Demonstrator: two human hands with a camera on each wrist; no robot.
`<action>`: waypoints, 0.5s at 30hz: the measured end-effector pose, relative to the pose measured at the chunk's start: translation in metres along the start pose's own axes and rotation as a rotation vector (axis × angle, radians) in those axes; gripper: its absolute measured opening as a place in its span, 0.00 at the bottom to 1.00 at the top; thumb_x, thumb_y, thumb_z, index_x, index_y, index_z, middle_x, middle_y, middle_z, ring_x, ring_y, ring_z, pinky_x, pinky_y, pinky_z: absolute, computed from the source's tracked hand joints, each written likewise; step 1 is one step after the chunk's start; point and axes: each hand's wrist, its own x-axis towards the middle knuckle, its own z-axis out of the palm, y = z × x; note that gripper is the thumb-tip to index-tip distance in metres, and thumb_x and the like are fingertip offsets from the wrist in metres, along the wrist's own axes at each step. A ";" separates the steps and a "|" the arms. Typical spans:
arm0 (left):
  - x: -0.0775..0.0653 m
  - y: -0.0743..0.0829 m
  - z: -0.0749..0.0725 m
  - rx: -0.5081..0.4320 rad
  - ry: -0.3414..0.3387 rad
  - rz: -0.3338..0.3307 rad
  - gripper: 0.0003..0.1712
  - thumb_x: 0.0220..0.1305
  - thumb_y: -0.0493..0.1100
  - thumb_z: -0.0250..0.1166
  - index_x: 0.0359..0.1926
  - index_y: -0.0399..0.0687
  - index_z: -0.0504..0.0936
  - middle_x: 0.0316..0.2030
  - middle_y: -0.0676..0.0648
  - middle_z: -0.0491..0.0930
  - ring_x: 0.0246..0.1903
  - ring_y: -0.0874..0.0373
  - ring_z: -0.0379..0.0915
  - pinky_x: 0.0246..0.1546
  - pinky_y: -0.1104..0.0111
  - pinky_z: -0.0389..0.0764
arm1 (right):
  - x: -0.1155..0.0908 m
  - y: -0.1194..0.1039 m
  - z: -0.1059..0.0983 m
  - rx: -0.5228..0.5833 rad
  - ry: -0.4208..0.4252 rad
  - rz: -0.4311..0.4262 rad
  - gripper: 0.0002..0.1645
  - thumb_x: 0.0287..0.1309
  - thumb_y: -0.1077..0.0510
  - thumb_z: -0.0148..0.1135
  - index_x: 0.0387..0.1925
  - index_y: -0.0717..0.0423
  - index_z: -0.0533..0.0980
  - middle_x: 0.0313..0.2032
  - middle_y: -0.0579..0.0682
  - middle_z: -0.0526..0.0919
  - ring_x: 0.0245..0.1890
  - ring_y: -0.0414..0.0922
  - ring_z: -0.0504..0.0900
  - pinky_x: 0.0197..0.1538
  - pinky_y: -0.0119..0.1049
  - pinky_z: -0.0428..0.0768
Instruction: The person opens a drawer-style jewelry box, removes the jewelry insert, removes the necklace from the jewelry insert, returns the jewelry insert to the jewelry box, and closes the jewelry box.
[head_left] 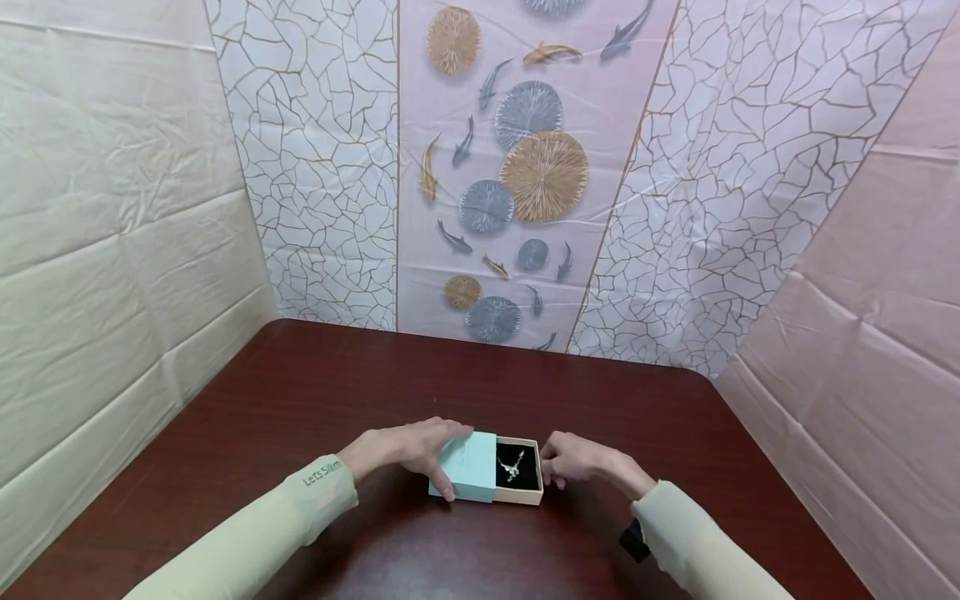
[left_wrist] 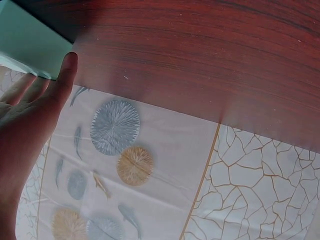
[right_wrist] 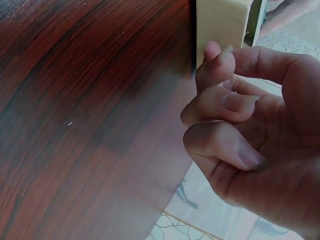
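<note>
A pale blue jewelry box sleeve lies on the table, its cream drawer slid partway out to the right. Inside, a silver necklace with a pendant rests on black padding. My left hand grips the sleeve from the left, thumb along the near side and fingers over the far side. At the drawer's right end is my right hand, fingers curled. The right wrist view shows its thumb and index finger pinched together against the drawer's end wall; what lies between the tips is hidden.
The dark red-brown wooden table carries the box near its middle. Cloth panels stand behind it and on both sides, the back one printed with fish and round shapes. A dark band shows beneath the right sleeve cuff.
</note>
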 end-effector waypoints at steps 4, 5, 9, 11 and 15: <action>0.000 0.000 -0.001 0.002 -0.009 0.000 0.58 0.42 0.55 0.80 0.72 0.46 0.61 0.68 0.48 0.66 0.66 0.53 0.60 0.65 0.59 0.66 | -0.003 -0.002 -0.005 0.005 0.033 0.016 0.11 0.59 0.67 0.52 0.27 0.61 0.80 0.15 0.55 0.82 0.12 0.38 0.68 0.18 0.26 0.63; 0.000 0.001 -0.001 0.003 -0.014 -0.001 0.58 0.42 0.55 0.79 0.72 0.46 0.60 0.69 0.48 0.65 0.67 0.53 0.59 0.65 0.59 0.66 | -0.004 -0.003 -0.007 0.010 0.059 0.013 0.09 0.59 0.67 0.52 0.30 0.63 0.79 0.16 0.55 0.82 0.12 0.38 0.70 0.18 0.27 0.64; 0.000 0.004 -0.004 0.014 -0.043 -0.017 0.61 0.42 0.59 0.78 0.73 0.50 0.56 0.70 0.48 0.62 0.70 0.51 0.53 0.68 0.53 0.61 | -0.005 -0.007 -0.007 -0.013 0.212 -0.063 0.05 0.57 0.67 0.57 0.36 0.63 0.74 0.18 0.51 0.81 0.16 0.40 0.75 0.22 0.29 0.70; 0.003 0.007 -0.005 0.024 -0.048 -0.023 0.61 0.43 0.62 0.77 0.74 0.52 0.55 0.72 0.48 0.59 0.72 0.50 0.48 0.69 0.49 0.58 | -0.004 -0.010 -0.004 -0.074 0.281 -0.105 0.07 0.56 0.65 0.62 0.36 0.62 0.73 0.18 0.49 0.79 0.18 0.38 0.76 0.25 0.30 0.72; 0.014 0.020 -0.003 0.072 -0.021 0.004 0.59 0.48 0.68 0.71 0.75 0.52 0.54 0.73 0.49 0.57 0.73 0.49 0.47 0.69 0.45 0.56 | -0.001 -0.019 0.006 -0.217 0.319 -0.081 0.15 0.53 0.57 0.69 0.40 0.62 0.77 0.16 0.41 0.75 0.18 0.34 0.73 0.26 0.33 0.73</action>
